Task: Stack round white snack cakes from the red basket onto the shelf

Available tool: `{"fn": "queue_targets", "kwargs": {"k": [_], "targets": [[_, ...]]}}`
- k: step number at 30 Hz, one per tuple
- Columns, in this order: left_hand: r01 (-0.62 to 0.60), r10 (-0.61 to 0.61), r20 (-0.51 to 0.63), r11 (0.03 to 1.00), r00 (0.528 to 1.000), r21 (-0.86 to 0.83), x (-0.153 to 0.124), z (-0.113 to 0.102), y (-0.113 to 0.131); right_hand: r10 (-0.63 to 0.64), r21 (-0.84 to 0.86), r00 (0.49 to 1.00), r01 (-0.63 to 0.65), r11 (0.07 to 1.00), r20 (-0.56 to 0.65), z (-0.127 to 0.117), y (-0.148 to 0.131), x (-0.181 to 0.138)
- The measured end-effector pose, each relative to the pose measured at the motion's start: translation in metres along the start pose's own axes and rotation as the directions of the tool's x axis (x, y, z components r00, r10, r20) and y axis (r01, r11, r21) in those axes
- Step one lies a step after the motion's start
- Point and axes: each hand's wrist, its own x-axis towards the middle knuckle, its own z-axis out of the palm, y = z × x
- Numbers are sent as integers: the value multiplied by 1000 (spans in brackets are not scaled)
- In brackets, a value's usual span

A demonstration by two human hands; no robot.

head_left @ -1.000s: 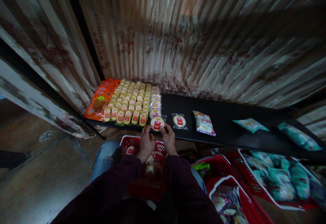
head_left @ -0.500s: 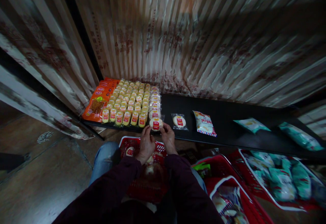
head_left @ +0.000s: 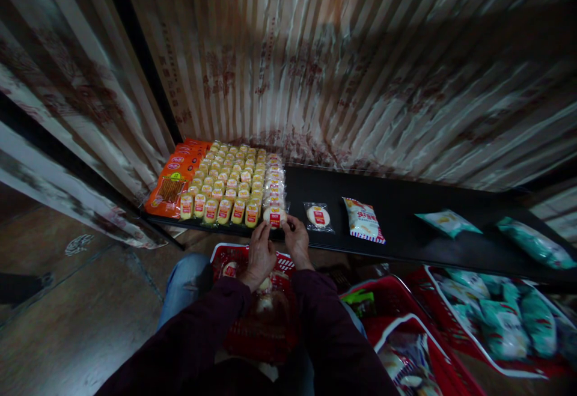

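between left hand point(head_left: 261, 256) and right hand point(head_left: 298, 244) sits a wrapped cake point(head_left: 274, 215) — fingers point(head_left: 259, 231) pinching it.

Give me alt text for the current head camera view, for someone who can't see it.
The left hand and right hand touch a round wrapped snack at the front of a black shelf, beside rows of yellow wrapped snacks; a red basket sits below.

Print on front white cake point(head_left: 274, 216) illegible; near rt basket point(head_left: 408, 319) cut off @ btm.

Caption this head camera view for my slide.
Left hand and right hand touch a round wrapped snack at the shelf's front edge.
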Motion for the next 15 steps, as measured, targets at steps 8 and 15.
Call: {"fn": "queue_targets", "kwargs": {"k": [8,15], "targets": [[-26,25,12,999,1000,33,2,3,-2,-76,-52,997,76,996,-4,1,-4,7],[-35,30,49,995,998,98,10,3,1,-15,-110,1000,14,994,-5,5,-6,9]]}}
